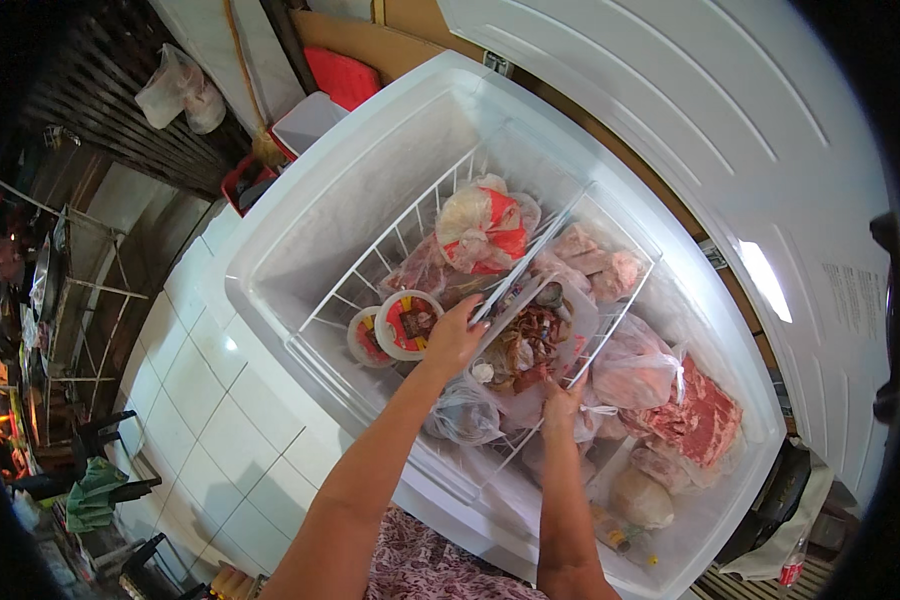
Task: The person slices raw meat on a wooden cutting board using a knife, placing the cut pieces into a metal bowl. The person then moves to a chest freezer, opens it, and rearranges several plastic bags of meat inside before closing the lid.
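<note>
Both my hands reach into a white chest freezer (255, 290) with its lid up. My left hand (454, 340) is closed over the middle rail of the wire baskets, right of two round lidded tubs (408, 322). My right hand (562, 402) is closed at the right rail of the wire basket (622, 300); its fingertips are partly hidden. Between my hands lies a clear plastic bag or container (582, 312) with brown pieces of food (530, 345). A bluish plastic bag (465, 412) sits below my left hand. Farther in rests a red-and-white knotted bag (482, 228).
Bagged meat (635, 365), a red meat slab (705, 415) and a pale round package (642, 498) lie on the freezer's right side. The raised lid (670, 110) stands along the back. White floor tiles (235, 430) and a metal rack (110, 290) are at left.
</note>
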Available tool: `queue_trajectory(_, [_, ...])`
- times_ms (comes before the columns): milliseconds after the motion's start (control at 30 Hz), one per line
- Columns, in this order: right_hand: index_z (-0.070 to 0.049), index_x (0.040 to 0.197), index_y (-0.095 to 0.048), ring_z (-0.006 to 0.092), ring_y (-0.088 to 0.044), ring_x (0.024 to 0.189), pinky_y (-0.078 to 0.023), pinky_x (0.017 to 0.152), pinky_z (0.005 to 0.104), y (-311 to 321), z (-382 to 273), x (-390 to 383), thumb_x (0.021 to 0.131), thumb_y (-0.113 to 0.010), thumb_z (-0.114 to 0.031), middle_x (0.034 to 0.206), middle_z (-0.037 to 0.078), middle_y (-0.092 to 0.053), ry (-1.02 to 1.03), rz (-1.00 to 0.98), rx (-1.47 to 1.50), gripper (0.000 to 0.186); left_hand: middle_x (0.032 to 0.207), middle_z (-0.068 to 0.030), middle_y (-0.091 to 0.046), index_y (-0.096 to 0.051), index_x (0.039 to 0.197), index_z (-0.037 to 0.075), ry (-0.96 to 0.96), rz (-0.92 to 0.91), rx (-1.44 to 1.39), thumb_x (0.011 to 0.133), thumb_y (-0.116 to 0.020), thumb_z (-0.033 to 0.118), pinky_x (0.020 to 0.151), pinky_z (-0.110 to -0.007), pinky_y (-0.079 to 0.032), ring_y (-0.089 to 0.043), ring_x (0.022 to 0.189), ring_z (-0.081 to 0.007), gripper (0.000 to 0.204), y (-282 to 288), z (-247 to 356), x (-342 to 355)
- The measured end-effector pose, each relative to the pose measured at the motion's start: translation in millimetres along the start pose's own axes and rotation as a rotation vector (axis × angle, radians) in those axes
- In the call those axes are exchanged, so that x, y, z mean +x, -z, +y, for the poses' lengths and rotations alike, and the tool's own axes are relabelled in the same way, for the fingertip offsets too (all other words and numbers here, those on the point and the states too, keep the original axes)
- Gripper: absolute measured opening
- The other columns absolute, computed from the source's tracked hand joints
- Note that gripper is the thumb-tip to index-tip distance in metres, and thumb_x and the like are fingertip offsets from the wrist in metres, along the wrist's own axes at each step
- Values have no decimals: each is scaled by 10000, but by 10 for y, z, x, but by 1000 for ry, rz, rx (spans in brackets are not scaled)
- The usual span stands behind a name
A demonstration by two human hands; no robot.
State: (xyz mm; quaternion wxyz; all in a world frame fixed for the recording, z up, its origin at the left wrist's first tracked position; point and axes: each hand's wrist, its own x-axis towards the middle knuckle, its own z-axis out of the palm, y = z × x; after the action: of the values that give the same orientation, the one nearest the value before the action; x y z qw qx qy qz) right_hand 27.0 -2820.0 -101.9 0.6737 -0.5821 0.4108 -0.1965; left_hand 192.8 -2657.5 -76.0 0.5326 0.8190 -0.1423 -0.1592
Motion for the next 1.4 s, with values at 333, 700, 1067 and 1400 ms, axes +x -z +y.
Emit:
queue_trajectory(333, [-94,1565,-255,238,-559,1167,-539,802,284,67,-316,-66,662,-377,250,1473,141,-453,-174,2,195,974,1178,-252,-655,-530,1380,50,52,42,41,901,-612,91,908,-473,-488,-630,1078,-422,487,22,190,36])
queue_trajectory(700, [-32,1478,-351,238,-599,1143,-530,875,322,40,-184,207,865,-476,171,1316,146,-588,-29,-13,-9,658,1149,-266,-652,-504,1416,52,237,-6,69,916,-613,98,888,-460,-488,-647,996,-408,513,-2,249,74])
queue_trajectory(1067, [-72,1388,-362,202,-643,1045,-553,779,309,3,-684,10,821,-398,193,1359,140,-578,-131,-36,321,628,764,-101,-624,-494,1418,13,74,8,-87,907,-610,27,635,-309,-462,-552,652,-159,524,173,284,88])
queue_trajectory(1400, [-36,1420,-350,236,-615,1130,-516,699,288,32,-522,134,747,-400,213,1419,161,-531,-106,-41,315,719,727,-69,-641,-458,1441,12,158,9,-11,897,-639,48,594,-274,-470,-565,616,-110,574,44,99,113])
